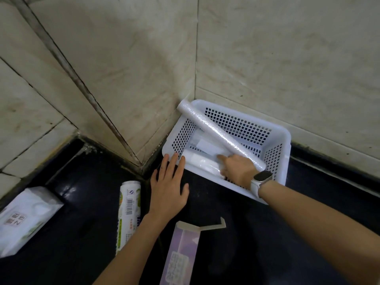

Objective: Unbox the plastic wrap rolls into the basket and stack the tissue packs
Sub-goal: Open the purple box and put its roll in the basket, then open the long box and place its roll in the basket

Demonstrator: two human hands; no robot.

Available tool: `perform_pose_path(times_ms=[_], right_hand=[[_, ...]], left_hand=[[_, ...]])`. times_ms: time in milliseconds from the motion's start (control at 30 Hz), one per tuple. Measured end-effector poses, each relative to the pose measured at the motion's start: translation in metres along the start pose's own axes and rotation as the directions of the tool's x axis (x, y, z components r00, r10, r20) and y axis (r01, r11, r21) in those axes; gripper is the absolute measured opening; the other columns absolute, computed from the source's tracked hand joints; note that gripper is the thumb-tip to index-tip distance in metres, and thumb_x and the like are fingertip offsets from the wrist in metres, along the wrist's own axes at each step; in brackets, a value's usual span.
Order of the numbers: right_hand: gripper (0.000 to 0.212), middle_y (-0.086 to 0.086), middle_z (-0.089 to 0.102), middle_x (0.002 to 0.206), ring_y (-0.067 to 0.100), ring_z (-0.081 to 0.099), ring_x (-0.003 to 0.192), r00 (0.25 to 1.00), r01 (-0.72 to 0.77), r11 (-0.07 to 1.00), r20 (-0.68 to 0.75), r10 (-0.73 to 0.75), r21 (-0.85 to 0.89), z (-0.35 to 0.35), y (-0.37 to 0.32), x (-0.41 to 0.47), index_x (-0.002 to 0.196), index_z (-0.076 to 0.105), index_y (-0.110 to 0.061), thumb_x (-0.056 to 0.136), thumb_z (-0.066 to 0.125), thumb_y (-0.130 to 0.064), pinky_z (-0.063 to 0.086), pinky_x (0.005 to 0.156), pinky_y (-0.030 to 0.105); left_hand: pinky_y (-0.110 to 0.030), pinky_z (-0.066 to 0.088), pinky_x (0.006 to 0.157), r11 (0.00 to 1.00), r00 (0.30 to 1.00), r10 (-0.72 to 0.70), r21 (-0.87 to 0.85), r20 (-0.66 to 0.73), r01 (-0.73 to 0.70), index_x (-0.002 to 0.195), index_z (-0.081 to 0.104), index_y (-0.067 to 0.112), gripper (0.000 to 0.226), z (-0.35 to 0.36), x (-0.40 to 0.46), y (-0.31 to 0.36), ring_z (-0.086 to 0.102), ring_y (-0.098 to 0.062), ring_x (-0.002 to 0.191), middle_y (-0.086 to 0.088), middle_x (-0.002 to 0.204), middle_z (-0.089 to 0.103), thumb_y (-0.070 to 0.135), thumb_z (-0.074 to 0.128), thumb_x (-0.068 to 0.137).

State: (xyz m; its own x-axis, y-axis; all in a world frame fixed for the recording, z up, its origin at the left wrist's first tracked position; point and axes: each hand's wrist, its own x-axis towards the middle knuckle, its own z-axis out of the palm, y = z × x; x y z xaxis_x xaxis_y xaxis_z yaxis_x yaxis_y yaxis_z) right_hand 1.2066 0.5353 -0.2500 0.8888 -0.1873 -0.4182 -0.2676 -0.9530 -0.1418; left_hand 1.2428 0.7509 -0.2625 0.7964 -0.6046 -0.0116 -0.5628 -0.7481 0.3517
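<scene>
A: How many rolls were in the basket [275, 138]?
B: Two showed clearly: a long roll [216, 131] propped corner to corner, and a short roll [202, 162] on the floor.

A: And outside it?
B: One wrapped roll [129, 210], one open box [181, 251], one tissue pack [24, 219].

A: The hands?
B: Left hand [167, 188] spread flat, empty, fingertips at the rim. Right hand [236, 169] inside, touching the rolls; grip unclear.

Looked like home kitchen corner. Glossy black stone tabletop [236, 233] met beige marbled wall tiles [123, 58] with grimy dark grout. Household supplies lay about: white perforated plastic basket [275, 138] holding cling-film rolls, white soft tissue pack [24, 217], printed plastic-wrap roll [129, 210], opened purple cardboard box [183, 251].
</scene>
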Motion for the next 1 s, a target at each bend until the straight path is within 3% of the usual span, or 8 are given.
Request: perform_pose_path(times_ms=[167,333,433,533,633,733,833,1000], right_hand=[[0.038,0.015,0.057,0.111,0.034,0.056,0.102,0.986,0.01,1.0,-0.166,-0.011,-0.007,-0.015,-0.014,-0.02,0.126,0.043,-0.012,0.092,0.042,-0.029,0.048,0.079,0.04],[0.03,0.014,0.06,0.106,0.03,0.056,0.098,0.854,0.319,0.914,-0.494,-0.163,0.251,-0.008,-0.055,-0.064,0.118,0.057,-0.008,0.091,0.046,-0.014,0.05,0.081,0.039],[0.028,0.014,0.062,0.105,0.028,0.058,0.099,0.855,0.381,0.866,-0.479,-0.198,0.323,0.011,-0.079,-0.085,0.114,0.061,-0.007,0.089,0.048,-0.01,0.048,0.086,0.035],[0.03,0.011,0.058,0.114,0.024,0.054,0.106,0.896,0.368,0.858,-0.382,-0.226,0.358,0.031,-0.094,-0.095,0.119,0.057,-0.01,0.091,0.045,-0.012,0.044,0.094,0.033],[0.032,0.006,0.056,0.118,0.018,0.051,0.107,0.919,0.346,0.856,-0.321,-0.227,0.385,0.044,-0.104,-0.101,0.122,0.054,-0.014,0.092,0.044,-0.015,0.041,0.095,0.029],[0.031,0.006,0.058,0.109,0.017,0.054,0.099,0.926,0.312,0.821,-0.346,-0.151,0.477,0.045,-0.108,-0.102,0.12,0.055,-0.012,0.091,0.046,-0.013,0.043,0.091,0.027],[0.03,0.0,0.055,0.1,0.012,0.055,0.087,0.938,0.271,0.667,-0.346,-0.021,0.694,0.034,-0.112,-0.099,0.12,0.054,-0.015,0.091,0.05,-0.017,0.046,0.083,0.023],[0.034,-0.008,0.055,0.108,0.008,0.053,0.101,0.983,0.181,0.435,-0.177,-0.051,0.882,0.014,-0.114,-0.097,0.122,0.05,-0.029,0.088,0.053,-0.031,0.04,0.09,0.022]], left_hand=[[-0.048,0.014,0.116,0.988,1.0,-0.029,-0.149,0.002,0.029,0.144,0.024,0.019,0.058,-0.017,-0.004,0.0,0.003,-0.017,0.144,-0.003,0.157,0.014,0.025,0.047,0.091],[-0.051,0.027,0.111,0.902,0.921,-0.38,-0.252,-0.081,0.35,0.138,0.034,0.015,0.057,-0.029,-0.054,-0.018,0.03,-0.028,0.135,-0.011,0.149,0.031,0.025,0.057,0.087],[-0.056,0.023,0.109,0.764,0.784,-0.619,-0.195,0.049,0.616,0.143,0.017,0.016,0.077,-0.024,-0.09,-0.039,0.023,-0.035,0.135,-0.015,0.15,0.021,0.031,0.063,0.082],[-0.053,0.032,0.104,0.698,0.717,-0.676,-0.164,0.168,0.697,0.144,0.007,0.016,0.089,-0.015,-0.111,-0.05,0.03,-0.037,0.129,-0.019,0.144,0.025,0.033,0.066,0.08],[-0.045,0.045,0.091,0.665,0.716,-0.668,-0.269,0.203,0.697,0.144,0.01,0.018,0.087,-0.013,-0.117,-0.055,0.044,-0.034,0.116,-0.019,0.132,0.038,0.024,0.067,0.079],[-0.04,0.049,0.088,0.69,0.808,-0.554,-0.431,0.202,0.581,0.142,0.02,0.023,0.081,-0.018,-0.123,-0.057,0.053,-0.027,0.106,-0.014,0.125,0.047,0.018,0.067,0.076],[-0.039,0.05,0.09,0.754,0.934,-0.311,-0.552,0.177,0.356,0.139,0.027,0.036,0.08,-0.029,-0.132,-0.052,0.055,-0.016,0.104,-0.002,0.12,0.053,0.015,0.066,0.072],[-0.025,0.046,0.084,0.883,0.986,0.003,-0.463,0.168,0.077,0.137,0.024,0.045,0.079,-0.043,-0.133,-0.037,0.05,-0.006,0.1,0.013,0.115,0.051,0.025,0.065,0.073]])
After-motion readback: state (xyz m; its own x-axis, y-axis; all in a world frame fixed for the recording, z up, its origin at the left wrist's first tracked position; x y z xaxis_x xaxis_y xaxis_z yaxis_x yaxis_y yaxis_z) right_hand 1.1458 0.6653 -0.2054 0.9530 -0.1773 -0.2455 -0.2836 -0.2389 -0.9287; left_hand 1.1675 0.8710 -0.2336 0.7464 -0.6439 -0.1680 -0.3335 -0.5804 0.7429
